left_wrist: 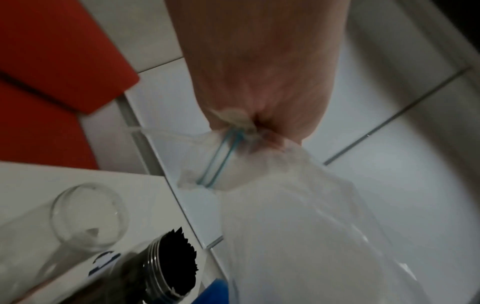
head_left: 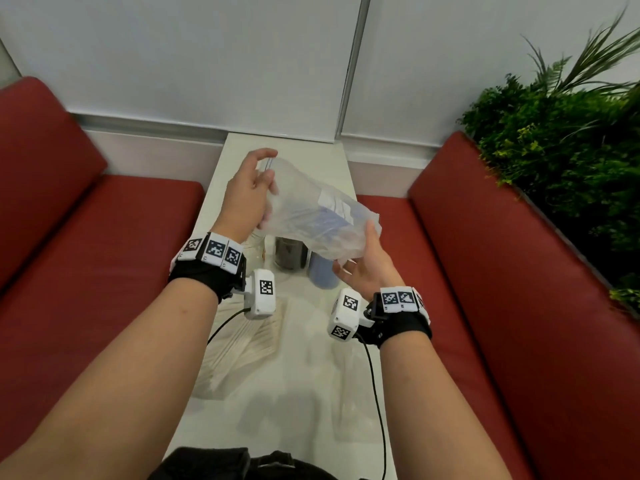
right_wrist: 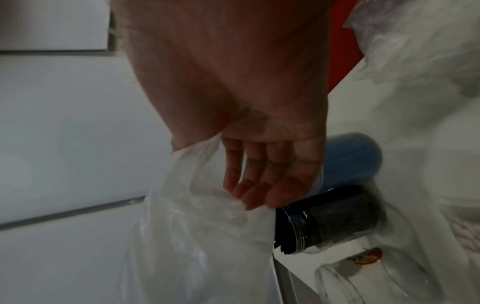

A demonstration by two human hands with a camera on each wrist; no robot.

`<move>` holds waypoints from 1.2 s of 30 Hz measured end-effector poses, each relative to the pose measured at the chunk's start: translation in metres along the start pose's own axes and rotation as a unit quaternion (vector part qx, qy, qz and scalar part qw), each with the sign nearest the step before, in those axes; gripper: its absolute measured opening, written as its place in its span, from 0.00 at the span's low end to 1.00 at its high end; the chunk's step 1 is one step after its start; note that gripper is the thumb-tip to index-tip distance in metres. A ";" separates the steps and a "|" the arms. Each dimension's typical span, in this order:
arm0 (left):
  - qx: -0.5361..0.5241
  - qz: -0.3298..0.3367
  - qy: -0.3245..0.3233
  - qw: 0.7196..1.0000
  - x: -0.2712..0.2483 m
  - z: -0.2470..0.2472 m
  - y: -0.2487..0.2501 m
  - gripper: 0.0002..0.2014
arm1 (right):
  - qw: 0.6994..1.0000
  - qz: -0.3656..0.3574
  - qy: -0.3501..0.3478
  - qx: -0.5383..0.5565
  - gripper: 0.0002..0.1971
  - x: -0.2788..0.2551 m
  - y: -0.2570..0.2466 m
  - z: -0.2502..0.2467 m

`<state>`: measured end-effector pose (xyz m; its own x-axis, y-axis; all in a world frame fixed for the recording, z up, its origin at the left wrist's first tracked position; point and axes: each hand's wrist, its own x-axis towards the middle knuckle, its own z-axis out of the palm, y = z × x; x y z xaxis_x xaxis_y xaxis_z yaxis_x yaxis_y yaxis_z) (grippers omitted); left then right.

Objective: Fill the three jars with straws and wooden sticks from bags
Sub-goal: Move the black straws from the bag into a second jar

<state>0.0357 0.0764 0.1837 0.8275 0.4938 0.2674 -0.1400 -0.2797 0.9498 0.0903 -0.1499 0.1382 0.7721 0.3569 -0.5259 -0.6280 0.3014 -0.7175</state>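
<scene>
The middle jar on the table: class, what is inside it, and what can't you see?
Black straws fill the middle jar, their cut tips poking past its threaded rim. How far down they reach is unclear; the clear plastic bag partly covers it in the head view.

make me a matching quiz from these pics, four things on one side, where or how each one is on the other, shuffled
Things:
1. clear jar
2. middle jar
3. blue jar
4. plastic bag

States:
A. held up by the left hand and the right hand
B. packed with black straws
C. empty
D. holds blue straws

Pairs: 1-C, 2-B, 3-D, 4-A
</scene>
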 end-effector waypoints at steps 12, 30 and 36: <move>0.182 0.113 0.114 0.970 0.010 -0.021 0.030 0.12 | 0.965 -0.142 0.199 -0.096 0.24 0.019 0.001 0.004; 0.187 0.119 0.044 0.974 0.009 -0.022 0.037 0.18 | 0.897 -0.194 0.301 -0.261 0.20 0.028 0.034 -0.024; 0.258 0.012 -0.331 0.908 0.008 -0.026 0.067 0.36 | 0.910 -0.270 0.072 -0.306 0.24 0.035 -0.017 -0.044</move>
<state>0.0187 0.0824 0.2537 0.9969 -0.0727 -0.0314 -0.0303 -0.7168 0.6967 0.1324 -0.1815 0.1120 0.9844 0.1706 -0.0435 -0.0148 -0.1658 -0.9860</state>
